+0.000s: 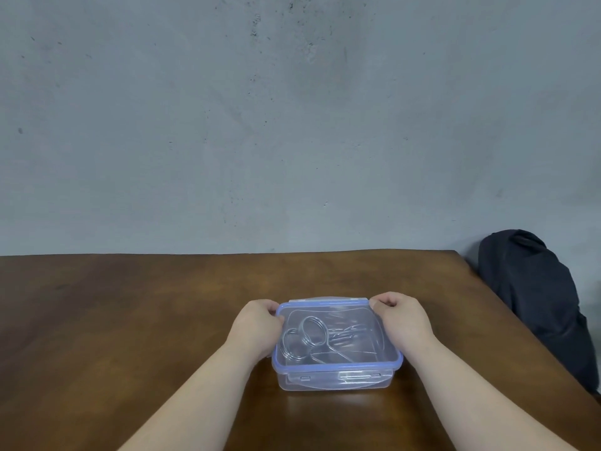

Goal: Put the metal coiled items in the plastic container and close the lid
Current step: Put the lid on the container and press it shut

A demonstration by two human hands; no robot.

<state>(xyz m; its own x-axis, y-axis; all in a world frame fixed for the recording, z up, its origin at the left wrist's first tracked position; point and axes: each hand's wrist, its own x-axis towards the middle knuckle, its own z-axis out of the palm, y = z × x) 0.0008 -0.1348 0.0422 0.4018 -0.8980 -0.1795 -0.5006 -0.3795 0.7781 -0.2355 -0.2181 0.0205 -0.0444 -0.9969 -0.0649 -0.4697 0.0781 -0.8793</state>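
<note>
A clear plastic container [335,382] stands on the brown wooden table, a little right of centre and near me. Its clear lid with a blue rim [338,364] lies on top of it. Through the lid I see metal coiled items [304,336] lying inside, two round coils with long wire ends. My left hand [257,323] grips the lid's far left corner and left side. My right hand [398,315] grips the far right corner, fingers curled over the edge. The near clip flap [338,376] lies down against the front wall.
The wooden table [130,320] stretches left and back to a grey concrete wall. Its right edge runs diagonally past a dark bag or garment [533,294] lying beyond the table at the right.
</note>
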